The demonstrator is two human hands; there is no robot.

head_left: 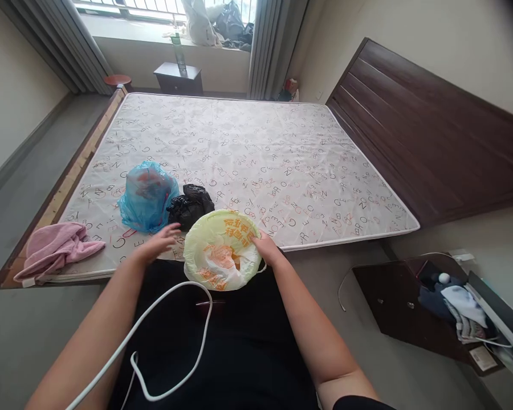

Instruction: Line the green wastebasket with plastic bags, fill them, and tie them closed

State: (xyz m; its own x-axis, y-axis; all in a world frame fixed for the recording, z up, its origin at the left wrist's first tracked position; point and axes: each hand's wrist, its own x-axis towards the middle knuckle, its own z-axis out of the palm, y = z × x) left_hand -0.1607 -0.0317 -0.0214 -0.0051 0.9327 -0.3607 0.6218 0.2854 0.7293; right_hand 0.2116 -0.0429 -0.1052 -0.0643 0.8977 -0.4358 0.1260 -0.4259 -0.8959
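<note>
A round trash bin [191, 253], lined with a pale yellow plastic bag with orange print, is in front of my body. My right hand [265, 249] grips its rim at the right side. Crumpled white and orange waste lies inside the liner. To the left of the bin, my left hand [165, 239] is apart from it with its fingers stretched out, holding nothing. Just beyond that hand, a black plastic bag [192, 205] lies crumpled on the mattress [256, 148]. Beside it stands a blue plastic bag [147, 196] with something reddish inside.
A pink towel [60, 247] lies on the mattress corner at left. A white cable [171, 287] loops before my body. At right stands a dark nightstand [385, 296] with cloths on it; a dark headboard [431, 131] rises behind. A small cabinet [179, 77] is by the window.
</note>
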